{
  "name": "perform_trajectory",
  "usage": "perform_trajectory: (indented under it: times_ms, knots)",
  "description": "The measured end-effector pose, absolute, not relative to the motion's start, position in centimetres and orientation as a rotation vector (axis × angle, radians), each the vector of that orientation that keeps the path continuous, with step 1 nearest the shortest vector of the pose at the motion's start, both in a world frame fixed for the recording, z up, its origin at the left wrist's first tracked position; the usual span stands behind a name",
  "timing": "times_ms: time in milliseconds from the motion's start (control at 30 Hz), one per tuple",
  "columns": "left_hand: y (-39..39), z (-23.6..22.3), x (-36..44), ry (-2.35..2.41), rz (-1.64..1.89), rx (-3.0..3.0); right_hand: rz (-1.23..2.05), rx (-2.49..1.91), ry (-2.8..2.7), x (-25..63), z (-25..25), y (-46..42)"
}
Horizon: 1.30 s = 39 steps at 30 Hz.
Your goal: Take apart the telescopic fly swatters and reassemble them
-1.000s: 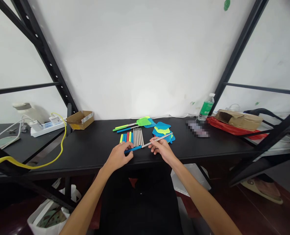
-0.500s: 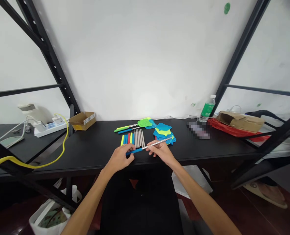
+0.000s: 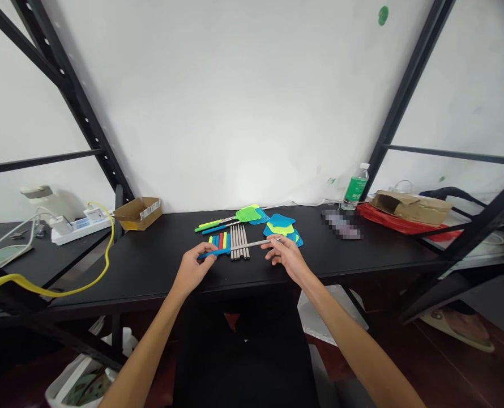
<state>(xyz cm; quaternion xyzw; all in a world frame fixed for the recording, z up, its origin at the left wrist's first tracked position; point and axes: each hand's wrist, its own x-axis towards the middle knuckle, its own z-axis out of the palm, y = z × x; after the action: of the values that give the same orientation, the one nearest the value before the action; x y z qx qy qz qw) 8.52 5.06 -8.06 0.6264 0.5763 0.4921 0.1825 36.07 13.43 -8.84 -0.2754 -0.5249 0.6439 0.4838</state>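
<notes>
While the clear bottle (image 3: pixel 354 192) beyond and to the right of the right hand (image 3: pixel 286 255) is showing a green label (image 3: pixel 356 186), its lettering is staying too small for me to read, as is the print on the white sticker (image 3: pixel 150 209) of the cardboard box (image 3: pixel 133 220) beyond and left of the left hand (image 3: pixel 196 265). The left hand is gripping a smooth blue handle (image 3: pixel 221 251); the right hand is pinching the far end of a slim grey metal rod (image 3: pixel 257 243). Handle and rod are meeting end to end between the hands, crossing over straight loose rods (image 3: pixel 239 233) on the black surface (image 3: pixel 167 241). Just beyond the left hand, coloured tubular handles (image 3: pixel 221 240) are lying side by side. Beyond the right hand, flat blue and yellow paddles (image 3: pixel 280 228) are overlapping; left of these, mesh-headed swatters (image 3: pixel 247 215) are resting.
</notes>
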Motion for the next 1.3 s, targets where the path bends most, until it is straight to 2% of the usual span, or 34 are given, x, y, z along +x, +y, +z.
perform_trajectory:
  times_ms: [300, 667, 1067, 1200, 1300]
  knots:
    - [4.9, -7.9, 8.4, 1.42, 1.419, 1.607, 1.288, -0.732, -1.646, 37.0, -9.2, 14.3]
    - [4.7, -7.9, 8.7, 1.485, 1.374, 1.745, 1.18, -0.746, -1.844, 36.0, -9.1, 13.3]
    - [4.7, -8.1, 9.2, 1.463, 1.398, 1.732, 1.216, -0.742, -1.882, 35.7, -8.4, 12.5]
    - [5.2, -8.7, 8.8, 1.392, 1.523, 1.534, 1.192, -0.748, -1.948, 36.8, -7.7, 13.2]
    - [5.7, -9.2, 8.5, 1.288, 1.681, 1.355, 1.056, -0.856, -1.846, 38.4, -6.9, 15.9]
